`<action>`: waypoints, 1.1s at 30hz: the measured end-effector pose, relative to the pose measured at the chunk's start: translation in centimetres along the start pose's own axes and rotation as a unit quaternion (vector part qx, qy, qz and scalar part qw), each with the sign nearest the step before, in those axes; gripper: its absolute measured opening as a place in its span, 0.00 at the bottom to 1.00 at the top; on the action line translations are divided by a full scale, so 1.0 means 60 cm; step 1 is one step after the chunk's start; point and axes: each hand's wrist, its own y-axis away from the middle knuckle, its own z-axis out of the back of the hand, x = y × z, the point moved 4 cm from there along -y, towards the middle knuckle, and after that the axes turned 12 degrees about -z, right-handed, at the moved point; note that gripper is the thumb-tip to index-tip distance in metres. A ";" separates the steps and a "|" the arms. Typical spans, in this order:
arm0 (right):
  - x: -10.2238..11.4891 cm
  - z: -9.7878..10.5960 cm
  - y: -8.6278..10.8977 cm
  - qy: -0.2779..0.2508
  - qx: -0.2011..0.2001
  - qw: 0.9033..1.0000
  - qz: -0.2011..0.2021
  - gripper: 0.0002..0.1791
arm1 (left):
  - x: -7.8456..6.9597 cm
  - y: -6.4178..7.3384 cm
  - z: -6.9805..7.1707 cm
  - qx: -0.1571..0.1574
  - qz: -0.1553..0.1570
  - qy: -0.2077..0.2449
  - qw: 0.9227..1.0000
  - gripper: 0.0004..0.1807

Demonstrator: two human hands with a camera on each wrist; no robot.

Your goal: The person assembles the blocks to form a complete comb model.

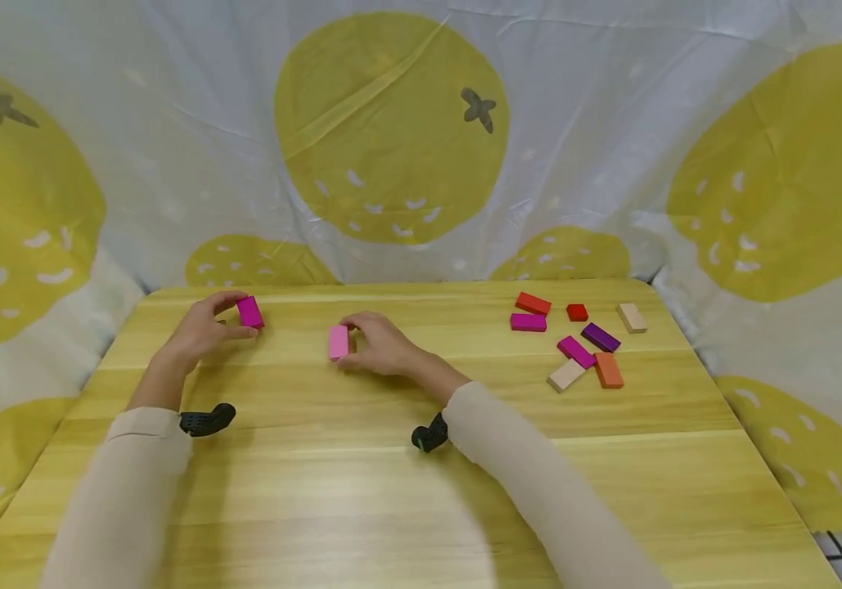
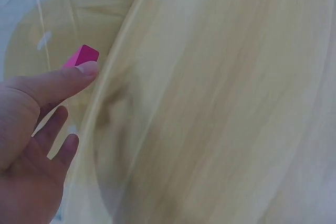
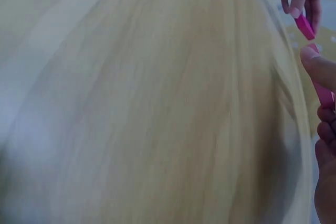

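My left hand [image 1: 203,331] pinches a magenta block [image 1: 249,312] between thumb and fingers near the far left of the table. In the left wrist view, the thumb lies along one side of this magenta block [image 2: 84,56], and the other fingertips on it are hidden. A light pink block [image 1: 339,343] is pinched by my right hand [image 1: 380,345], to the right of the left hand. The right wrist view shows the pink block [image 3: 323,94] between thumb and fingers, with the magenta block [image 3: 305,27] in the left hand beyond it.
At the right of the wooden table [image 1: 332,507] lie several loose blocks: a red block [image 1: 533,303], a small red block [image 1: 578,312], a dark purple block [image 1: 601,337], an orange block [image 1: 608,370], plus magenta and plain wood ones. A patterned cloth [image 1: 229,164] hangs behind the far edge.
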 end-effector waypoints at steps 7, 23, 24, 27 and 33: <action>-0.037 0.043 0.025 -0.008 -0.020 1.000 -0.014 0.38 | -0.048 -0.034 -0.041 0.006 -0.045 0.015 0.999 0.42; -0.102 0.114 0.087 -0.005 -0.037 0.999 -0.035 0.39 | -0.109 -0.111 -0.147 0.000 -0.101 0.083 0.991 0.38; -0.106 0.116 0.089 -0.006 -0.039 0.999 -0.035 0.38 | -0.110 -0.115 -0.153 0.003 -0.101 0.090 0.991 0.38; -0.119 0.121 0.095 -0.004 -0.043 0.998 -0.038 0.39 | -0.113 -0.126 -0.174 0.010 -0.103 0.112 0.988 0.39; -0.148 0.126 0.107 -0.003 -0.049 0.997 -0.061 0.40 | -0.130 -0.149 -0.217 0.028 -0.118 0.133 0.984 0.39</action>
